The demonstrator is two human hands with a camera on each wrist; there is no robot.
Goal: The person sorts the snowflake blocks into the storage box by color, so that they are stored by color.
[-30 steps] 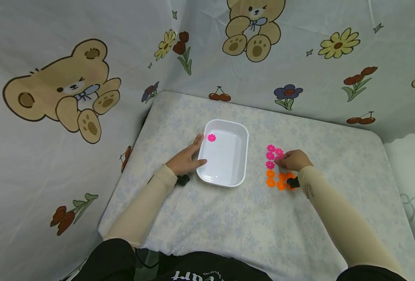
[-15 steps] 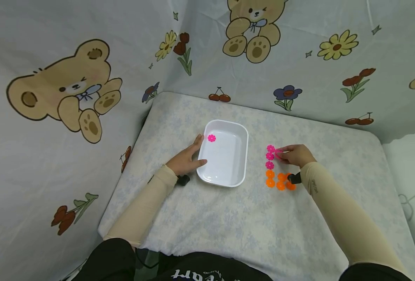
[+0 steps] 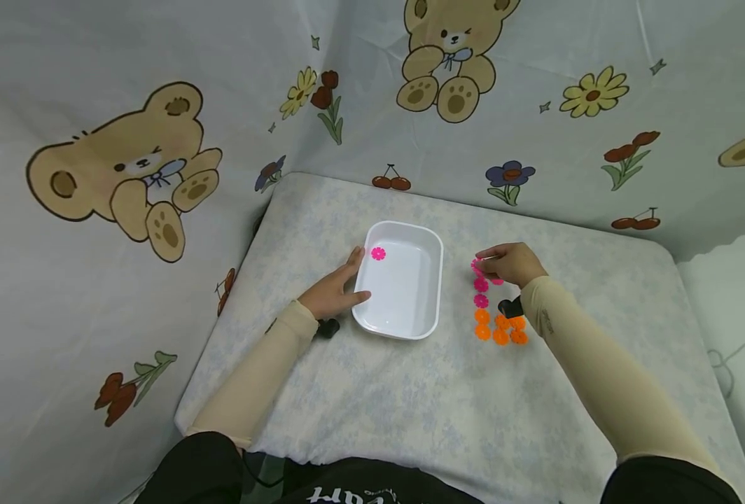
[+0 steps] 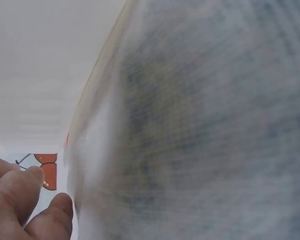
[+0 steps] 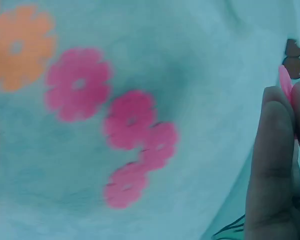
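Observation:
A white rectangular tray (image 3: 404, 297) stands on the table with one pink flower-shaped piece (image 3: 379, 253) inside, near its far left corner. My left hand (image 3: 335, 288) rests against the tray's left side, fingers extended and the thumb reaching over the rim. To the right of the tray, my right hand (image 3: 512, 264) pinches a pink flower-shaped disc (image 5: 285, 82) edge-on between its fingertips. Below it lie several pink flower pieces (image 3: 481, 301), partly hidden by the hand in the head view. Several orange flower pieces (image 3: 501, 337) sit just nearer to me.
A pale patterned cloth covers the table (image 3: 410, 399). A hanging sheet (image 3: 341, 217) printed with bears and flowers closes off the back and left. Cloth fills most of the left wrist view, with the left fingers (image 4: 20, 195) at its lower left corner.
My right hand has lifted one pink piece from the right-hand side of the group and shifted left and away from me. The left hand has kept its place at the tray.

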